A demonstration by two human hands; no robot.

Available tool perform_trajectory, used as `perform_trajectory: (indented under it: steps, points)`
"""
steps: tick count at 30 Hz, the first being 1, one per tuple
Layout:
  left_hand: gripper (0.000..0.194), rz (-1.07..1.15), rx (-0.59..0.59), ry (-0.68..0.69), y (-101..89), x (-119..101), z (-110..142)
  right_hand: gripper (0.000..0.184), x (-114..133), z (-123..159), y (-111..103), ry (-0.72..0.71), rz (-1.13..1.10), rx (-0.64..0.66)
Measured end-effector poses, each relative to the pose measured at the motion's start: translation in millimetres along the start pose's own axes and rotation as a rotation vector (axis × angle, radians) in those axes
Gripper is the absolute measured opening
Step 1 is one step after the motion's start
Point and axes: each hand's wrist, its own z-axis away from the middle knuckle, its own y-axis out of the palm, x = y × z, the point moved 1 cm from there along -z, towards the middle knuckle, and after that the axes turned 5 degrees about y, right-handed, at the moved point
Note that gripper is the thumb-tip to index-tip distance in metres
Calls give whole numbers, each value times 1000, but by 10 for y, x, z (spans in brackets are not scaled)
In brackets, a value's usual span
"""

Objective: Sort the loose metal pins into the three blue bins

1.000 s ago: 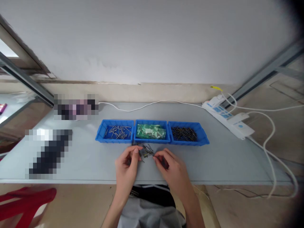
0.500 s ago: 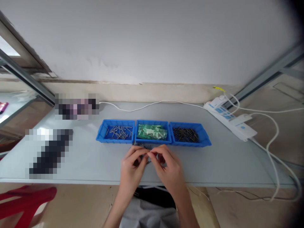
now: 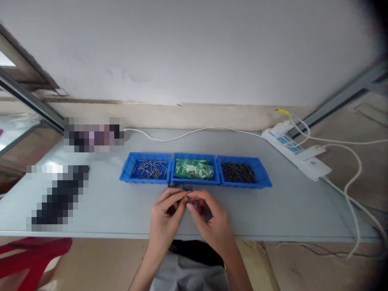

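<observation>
My left hand (image 3: 166, 210) is closed, thumb and forefinger pinching a small metal piece (image 3: 187, 198) with a brassy end. From the other side, the fingertips of my right hand (image 3: 210, 214) meet the same piece, the thumb slightly below it. What the piece is cannot be made out at this size. Just behind the hands, a loose pile of dark thin metal parts (image 3: 182, 187) lies on the table, partly hidden by my fingers. Three blue bins stand in a row beyond: the left bin (image 3: 123, 176) has silvery pins, the middle bin green-and-clear packets, the right bin dark drill-bit-like rods.
The grey table (image 3: 273, 214) runs up to the wall. A white power strip (image 3: 298, 155) with plugs and cables lies at the right. Blurred-out items rest at the left, and a red stool (image 3: 39, 258) stands below the front edge.
My fingertips have shifted slightly down and the right thumb has come apart from the left one. The brassy end of the small metal piece now shows between them.
</observation>
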Motion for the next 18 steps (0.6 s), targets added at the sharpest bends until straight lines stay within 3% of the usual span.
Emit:
perform_trajectory:
  steps: [9,18]
  points:
    - [18,-19,6,-15,10,0,-25,11,-36,-22,24,50,15,-10]
    - [17,-41,33,-2,16,21,-12,8,-52,-52,33,-1,48,-72]
